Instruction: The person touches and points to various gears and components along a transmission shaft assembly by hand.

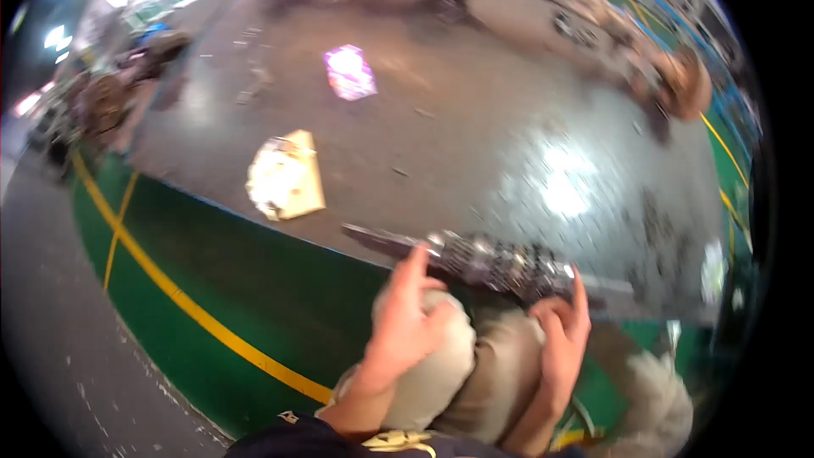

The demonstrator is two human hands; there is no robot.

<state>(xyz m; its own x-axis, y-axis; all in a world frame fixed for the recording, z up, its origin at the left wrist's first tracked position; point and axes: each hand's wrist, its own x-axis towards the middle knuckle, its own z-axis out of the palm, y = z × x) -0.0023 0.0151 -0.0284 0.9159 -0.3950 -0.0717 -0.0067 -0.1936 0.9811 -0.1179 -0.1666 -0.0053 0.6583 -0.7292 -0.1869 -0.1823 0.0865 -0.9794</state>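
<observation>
I have the long dark ribbed part (496,261) across the knees at 12 o'clock of both hands. My left hand (407,322) pinches its near end; my right hand (564,335) curls around the far end. I'd keep it level, grips even.

I saw both hands side by side over the knees, the left hand (405,322) and the right hand (561,341) each touching a long metal part (487,261) that lay crosswise before them. Beyond it, to the left, a cardboard piece (286,176) lay on the floor (475,119), a printed sheet (349,72) farther behind.
</observation>
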